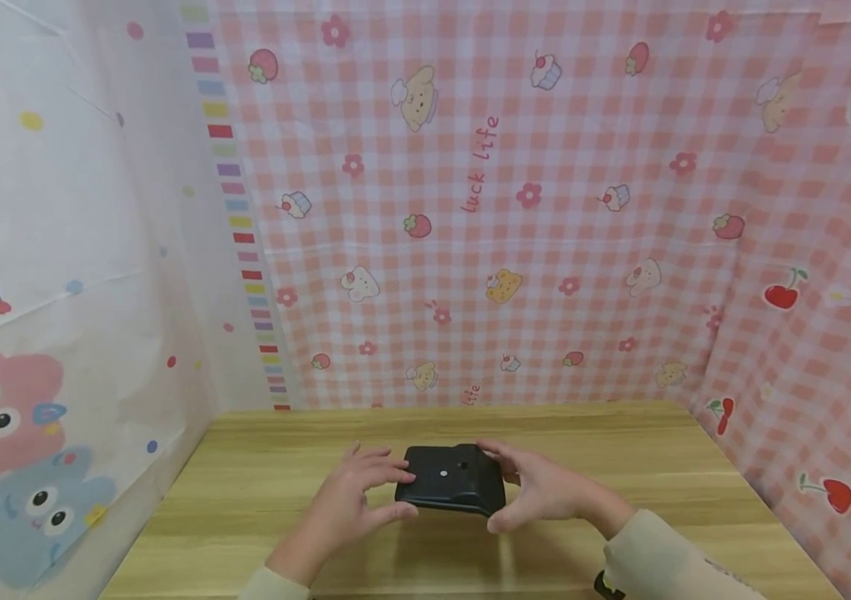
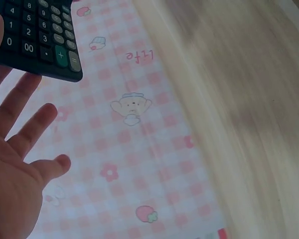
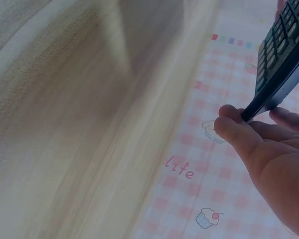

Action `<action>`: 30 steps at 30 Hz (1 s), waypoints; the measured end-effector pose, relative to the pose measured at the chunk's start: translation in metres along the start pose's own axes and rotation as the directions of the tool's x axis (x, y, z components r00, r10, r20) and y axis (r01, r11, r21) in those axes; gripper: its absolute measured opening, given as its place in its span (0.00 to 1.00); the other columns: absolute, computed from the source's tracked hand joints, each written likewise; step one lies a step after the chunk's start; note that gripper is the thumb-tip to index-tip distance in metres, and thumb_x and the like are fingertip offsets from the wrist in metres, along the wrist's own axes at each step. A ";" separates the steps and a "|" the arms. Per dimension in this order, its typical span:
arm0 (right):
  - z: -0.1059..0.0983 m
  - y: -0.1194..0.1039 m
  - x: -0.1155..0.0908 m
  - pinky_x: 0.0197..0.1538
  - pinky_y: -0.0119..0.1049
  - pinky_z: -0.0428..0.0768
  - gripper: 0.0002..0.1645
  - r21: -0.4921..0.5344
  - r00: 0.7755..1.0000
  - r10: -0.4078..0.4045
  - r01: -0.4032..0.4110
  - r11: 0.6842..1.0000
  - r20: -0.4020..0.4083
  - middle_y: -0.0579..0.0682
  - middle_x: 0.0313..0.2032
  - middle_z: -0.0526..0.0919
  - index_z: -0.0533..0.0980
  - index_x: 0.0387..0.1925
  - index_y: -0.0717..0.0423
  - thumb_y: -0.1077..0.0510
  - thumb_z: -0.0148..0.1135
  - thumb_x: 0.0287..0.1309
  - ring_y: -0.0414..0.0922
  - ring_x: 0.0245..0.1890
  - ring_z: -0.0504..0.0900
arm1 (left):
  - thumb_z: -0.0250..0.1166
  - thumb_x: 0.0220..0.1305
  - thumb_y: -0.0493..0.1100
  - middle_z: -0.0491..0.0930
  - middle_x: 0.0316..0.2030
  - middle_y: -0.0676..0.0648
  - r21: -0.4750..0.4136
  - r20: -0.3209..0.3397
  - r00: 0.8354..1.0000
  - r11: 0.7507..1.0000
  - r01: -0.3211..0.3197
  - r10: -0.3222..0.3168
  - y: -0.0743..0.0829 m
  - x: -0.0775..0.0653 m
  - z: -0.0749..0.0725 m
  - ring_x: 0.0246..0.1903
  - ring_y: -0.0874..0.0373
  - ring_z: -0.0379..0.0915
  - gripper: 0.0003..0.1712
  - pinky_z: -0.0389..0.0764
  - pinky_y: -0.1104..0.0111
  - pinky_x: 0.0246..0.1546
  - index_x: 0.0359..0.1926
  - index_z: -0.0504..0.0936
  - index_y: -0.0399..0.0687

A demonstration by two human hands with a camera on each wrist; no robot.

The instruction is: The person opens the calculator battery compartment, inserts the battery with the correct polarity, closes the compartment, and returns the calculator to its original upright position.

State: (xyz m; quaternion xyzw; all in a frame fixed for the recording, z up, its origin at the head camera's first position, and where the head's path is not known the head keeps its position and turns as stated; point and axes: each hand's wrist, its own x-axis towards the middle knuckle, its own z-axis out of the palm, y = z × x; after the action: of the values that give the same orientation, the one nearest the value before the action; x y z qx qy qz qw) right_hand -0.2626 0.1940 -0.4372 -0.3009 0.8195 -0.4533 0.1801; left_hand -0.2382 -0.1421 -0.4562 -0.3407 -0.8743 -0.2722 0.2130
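Observation:
A black calculator (image 1: 436,477) is held up over the wooden table, its plain back turned towards the head view. In the left wrist view the calculator (image 2: 37,37) shows its number keys and a green plus key. My left hand (image 1: 353,500) pinches its left end between the thumb and the upper fingers, while the other fingers (image 2: 37,122) are spread below. My right hand (image 1: 545,487) grips the wider right end, thumb at the lower corner and fingers at the upper edge. The right wrist view has the calculator (image 3: 284,55) edge-on and tilted above that hand.
The wooden table (image 1: 260,483) spreads beneath both hands. Behind it hangs a pink checked cloth (image 1: 470,250) with cartoon prints, which continues along the right side. A white cloth (image 1: 80,250) with cartoon figures hangs at the left.

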 end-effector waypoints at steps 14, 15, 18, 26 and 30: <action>0.000 0.005 -0.004 0.79 0.63 0.67 0.65 0.124 0.998 0.006 -0.013 0.992 0.055 0.63 0.78 0.69 0.50 0.84 0.62 0.54 0.77 0.53 0.60 0.78 0.70 | 0.75 0.55 0.63 0.94 0.43 0.56 0.281 -0.184 0.930 0.924 -0.260 0.318 0.008 0.000 0.001 0.49 0.53 0.91 0.22 0.84 0.38 0.59 0.43 0.94 0.56; 0.000 0.006 -0.004 0.79 0.62 0.67 0.65 0.137 0.998 0.008 -0.017 0.990 0.062 0.63 0.78 0.68 0.49 0.85 0.62 0.54 0.77 0.54 0.61 0.78 0.69 | 0.71 0.58 0.64 0.94 0.42 0.56 0.294 -0.193 0.920 0.915 -0.276 0.340 0.008 0.001 0.002 0.48 0.53 0.91 0.22 0.84 0.39 0.59 0.42 0.94 0.55; -0.001 0.007 -0.004 0.78 0.59 0.69 0.66 0.172 0.996 0.029 -0.043 0.984 0.083 0.63 0.80 0.65 0.48 0.85 0.61 0.52 0.77 0.56 0.62 0.79 0.68 | 0.60 0.68 0.67 0.94 0.40 0.56 0.332 -0.214 0.892 0.889 -0.317 0.398 0.008 0.002 0.003 0.45 0.54 0.92 0.27 0.85 0.40 0.58 0.42 0.94 0.54; -0.001 0.010 -0.005 0.75 0.56 0.74 0.65 0.208 0.993 0.052 -0.074 0.975 0.109 0.65 0.80 0.64 0.48 0.86 0.59 0.48 0.77 0.59 0.62 0.78 0.69 | 0.56 0.72 0.67 0.94 0.39 0.57 0.355 -0.242 0.865 0.870 -0.342 0.439 0.008 0.002 0.005 0.42 0.56 0.92 0.28 0.87 0.42 0.56 0.42 0.93 0.55; 0.000 0.011 -0.006 0.73 0.50 0.76 0.65 0.214 0.992 0.060 -0.084 0.973 0.114 0.65 0.79 0.65 0.49 0.86 0.59 0.47 0.77 0.58 0.62 0.78 0.70 | 0.53 0.72 0.69 0.94 0.39 0.57 0.341 -0.215 0.897 0.890 -0.302 0.387 0.008 0.000 0.006 0.40 0.61 0.91 0.31 0.89 0.48 0.55 0.43 0.94 0.56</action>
State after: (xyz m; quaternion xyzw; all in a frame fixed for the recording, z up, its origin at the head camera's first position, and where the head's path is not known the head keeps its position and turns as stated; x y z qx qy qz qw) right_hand -0.2620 0.2024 -0.4466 -0.2733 0.7642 -0.5170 0.2720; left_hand -0.2331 -0.1332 -0.4583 -0.4141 -0.7914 -0.1394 0.4275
